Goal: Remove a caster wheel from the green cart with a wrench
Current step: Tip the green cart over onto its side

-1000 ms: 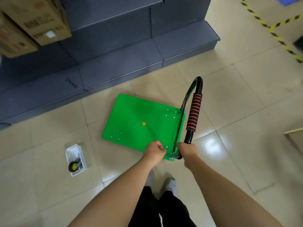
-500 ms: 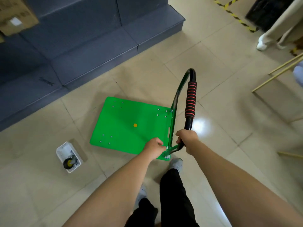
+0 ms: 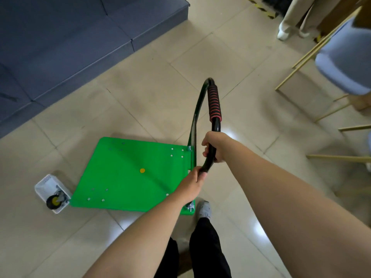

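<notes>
While the green cart (image 3: 128, 175) lies flat on the tiled floor (image 3: 152, 81) in the lower middle of the frame, the task looks to be only at its start, as far as I can judge. The deck shows its top face, with small groups of bolt heads near the corners and a yellow dot in the centre, so the caster wheels under it are hidden and I cannot tell how many are mounted. No wrench is visible in either hand.

The black handle (image 3: 208, 125) rises from the right edge of the deck, and its upper part carries a foam grip (image 3: 214, 104) with red rings. The right hand (image 3: 215, 147) is closed around the bare black tube below this grip. The left hand (image 3: 193, 179) holds the lowest part of the same tube, near the hinge; its fingers are curled, but the thumb side is partly hidden.

At the lower left of the frame, a small white basket (image 3: 45, 184) stands on the floor, touching the corner of the deck. Inside it lies one loose caster wheel (image 3: 55, 201), black with a yellow hub.

Probably the cart must be turned over, so that the nuts can be reached.
</notes>
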